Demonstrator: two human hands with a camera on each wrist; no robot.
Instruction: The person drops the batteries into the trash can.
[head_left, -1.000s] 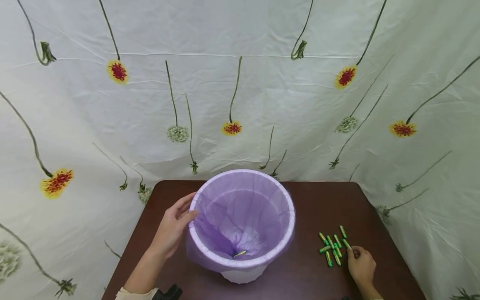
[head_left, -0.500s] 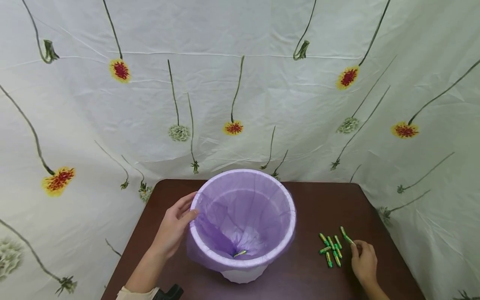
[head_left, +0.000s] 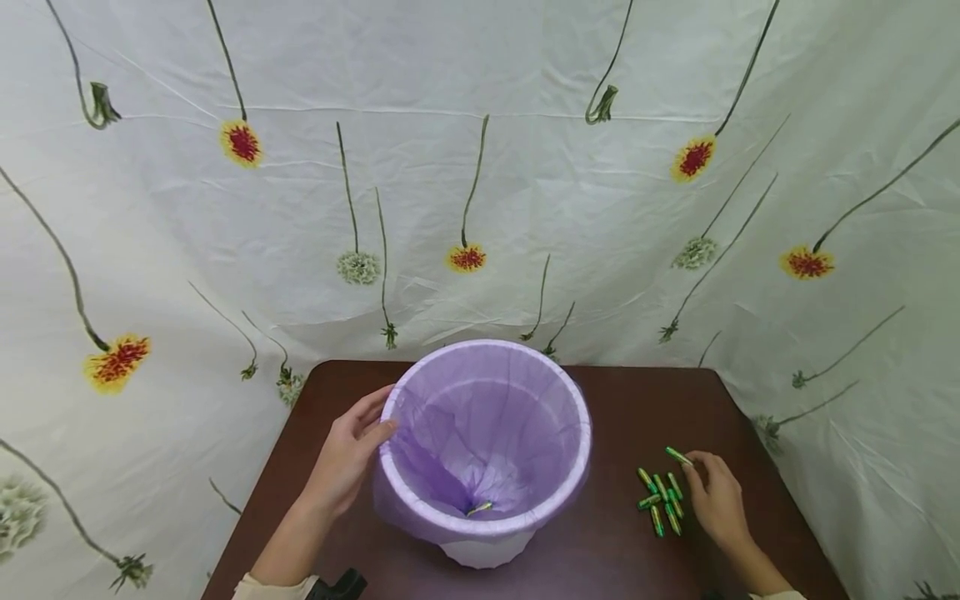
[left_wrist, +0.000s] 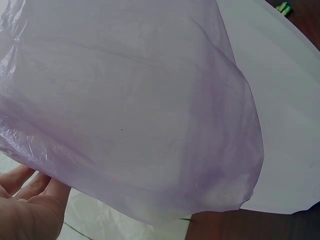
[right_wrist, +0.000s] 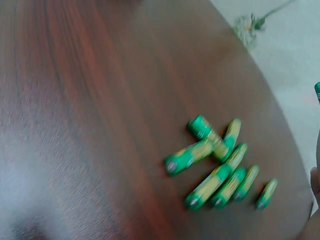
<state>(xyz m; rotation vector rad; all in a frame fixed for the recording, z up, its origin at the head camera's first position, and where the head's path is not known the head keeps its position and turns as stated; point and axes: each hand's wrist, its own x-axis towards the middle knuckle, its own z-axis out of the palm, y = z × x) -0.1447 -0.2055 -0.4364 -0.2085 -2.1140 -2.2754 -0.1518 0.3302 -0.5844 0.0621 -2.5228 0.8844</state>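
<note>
A bin (head_left: 487, 552) lined with a purple translucent bag (head_left: 510, 417) stands mid-table. My left hand (head_left: 341, 458) grips its left rim, thumb over the edge and fingers along the outside. In the left wrist view, the bag's overhang (left_wrist: 150, 110) fills the frame, with the left hand's fingers (left_wrist: 35, 190) at its lower edge. My right hand (head_left: 717, 497) pinches a green-and-yellow battery (head_left: 678, 456) behind a loose pile of several batteries (right_wrist: 210, 187). Whether it holds a second one is hidden. At the right wrist view's edge shows a battery end (right_wrist: 317, 91).
A small green-yellow piece (head_left: 479, 507) lies at the bottom of the lined bin. The dark brown table (head_left: 615, 408) has rounded back corners. White cloth (head_left: 420, 167) printed with flowers hangs behind and at both sides.
My right hand has lifted back and to the left with a battery between its fingers. The separate battery behind the pile no longer shows on its spot. The left hand stays on the rim.
</note>
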